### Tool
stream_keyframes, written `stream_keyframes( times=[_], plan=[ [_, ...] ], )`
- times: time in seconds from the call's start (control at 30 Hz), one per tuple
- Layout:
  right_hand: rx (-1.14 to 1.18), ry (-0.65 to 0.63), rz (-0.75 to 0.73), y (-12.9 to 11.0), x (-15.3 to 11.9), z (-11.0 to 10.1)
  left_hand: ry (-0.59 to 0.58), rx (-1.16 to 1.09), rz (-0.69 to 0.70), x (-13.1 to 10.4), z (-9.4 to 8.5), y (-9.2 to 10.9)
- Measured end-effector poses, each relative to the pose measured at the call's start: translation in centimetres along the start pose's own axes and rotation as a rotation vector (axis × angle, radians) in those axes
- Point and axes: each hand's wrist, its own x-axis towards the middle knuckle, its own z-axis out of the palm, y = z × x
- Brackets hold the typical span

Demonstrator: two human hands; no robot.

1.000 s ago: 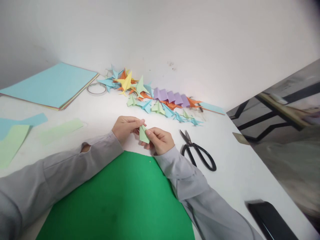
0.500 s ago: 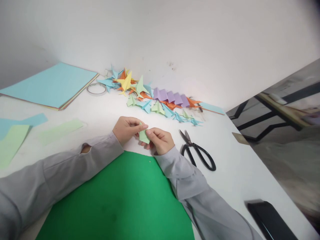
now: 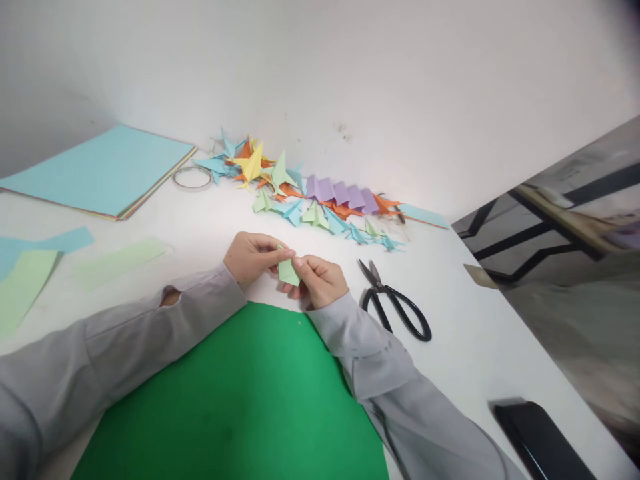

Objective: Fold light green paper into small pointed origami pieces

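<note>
A small folded piece of light green paper (image 3: 288,272) is held between my two hands, just beyond the far edge of a green sheet (image 3: 240,393). My left hand (image 3: 254,259) pinches its upper left part between thumb and fingers. On its right side, my right hand (image 3: 323,279) grips it with the thumb on top and fingertips underneath. Some of the fingers are hidden behind the paper. Black-handled scissors (image 3: 387,293) lie with blades slightly apart to the right of my right hand.
Colourful folded paper cranes (image 3: 250,163) and a purple pleated strip (image 3: 343,193) line the wall. A blue-topped paper stack (image 3: 100,170), a tape roll (image 3: 193,178) and green paper scraps (image 3: 120,260) lie left. A black phone-like object (image 3: 543,437) rests near the table's right edge.
</note>
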Motion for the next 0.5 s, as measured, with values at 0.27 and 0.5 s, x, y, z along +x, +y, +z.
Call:
stream_keyframes(
  times=[0.27,0.5],
  plan=[
    [-0.049,0.006,-0.021,-0.09,-0.06,0.01,0.013,0.017,0.013,0.02,0.00,-0.03],
    [0.017,0.009,0.029,0.05,-0.03,0.15,-0.002,0.084,0.049,0.09,-0.16,-0.30]
  ],
)
